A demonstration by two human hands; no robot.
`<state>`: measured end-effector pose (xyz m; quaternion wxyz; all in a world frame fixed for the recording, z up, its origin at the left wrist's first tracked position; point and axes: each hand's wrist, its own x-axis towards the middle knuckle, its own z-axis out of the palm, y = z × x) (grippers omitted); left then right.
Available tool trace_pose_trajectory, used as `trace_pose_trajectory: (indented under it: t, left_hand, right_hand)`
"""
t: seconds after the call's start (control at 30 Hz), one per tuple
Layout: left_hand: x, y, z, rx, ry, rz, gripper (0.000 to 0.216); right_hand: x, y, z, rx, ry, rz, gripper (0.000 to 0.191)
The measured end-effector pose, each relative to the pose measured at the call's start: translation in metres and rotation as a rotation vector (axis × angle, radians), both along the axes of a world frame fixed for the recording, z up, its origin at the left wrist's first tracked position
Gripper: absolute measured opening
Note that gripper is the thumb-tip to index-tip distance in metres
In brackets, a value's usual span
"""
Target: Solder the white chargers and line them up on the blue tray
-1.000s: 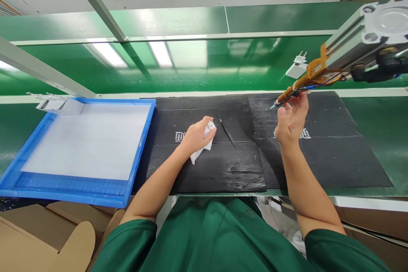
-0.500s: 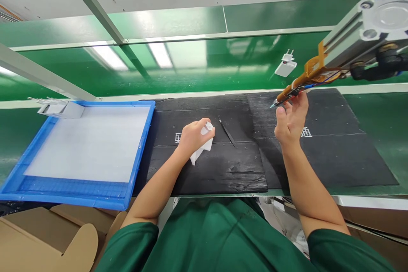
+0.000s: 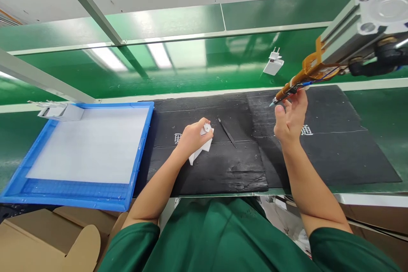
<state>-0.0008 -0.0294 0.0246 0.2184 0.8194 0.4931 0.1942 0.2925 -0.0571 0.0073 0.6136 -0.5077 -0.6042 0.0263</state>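
My left hand (image 3: 193,138) rests on the black mat (image 3: 223,170), closed around a small white part (image 3: 207,128) wrapped in a white cloth (image 3: 200,151). My right hand (image 3: 288,117) is raised at the right, its fingers touching the orange nozzle tip (image 3: 288,90) that hangs from a grey metal cylinder (image 3: 360,29). Black tweezers (image 3: 227,132) lie on the mat between my two hands. A white plug adapter (image 3: 273,64) rides on the green conveyor belt (image 3: 191,72) behind the mat.
A blue tray (image 3: 140,157) lined with white foam sits at the left, with white adapters (image 3: 55,109) at its far left corner. Cardboard boxes (image 3: 47,238) stand below the table's front edge. A metal frame bar (image 3: 86,4) crosses overhead.
The white plug adapter on the conveyor belt has travelled to the left. My hands have stayed almost where they were.
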Motion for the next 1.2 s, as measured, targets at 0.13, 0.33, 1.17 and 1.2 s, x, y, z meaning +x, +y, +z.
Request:
trace_pose_trajectory:
  t: [0.13, 0.33, 1.17, 1.2]
  left_hand:
    - [0.000, -0.001, 0.002, 0.027, 0.063, 0.015, 0.017]
    - [-0.003, -0.002, 0.002, -0.036, 0.011, -0.005, 0.019]
    - [-0.006, 0.007, -0.004, 0.127, 0.152, 0.245, 0.040]
    - [-0.013, 0.014, -0.001, 0.132, 0.138, 0.331, 0.042]
  right_hand:
    - [-0.001, -0.001, 0.001, -0.006, 0.040, 0.002, 0.060]
    - [0.000, -0.001, 0.001, 0.006, 0.005, 0.009, 0.060]
    - [0.003, 0.003, -0.001, 0.039, 0.008, -0.012, 0.060]
    - [0.004, 0.004, -0.002, 0.041, 0.012, -0.015, 0.060]
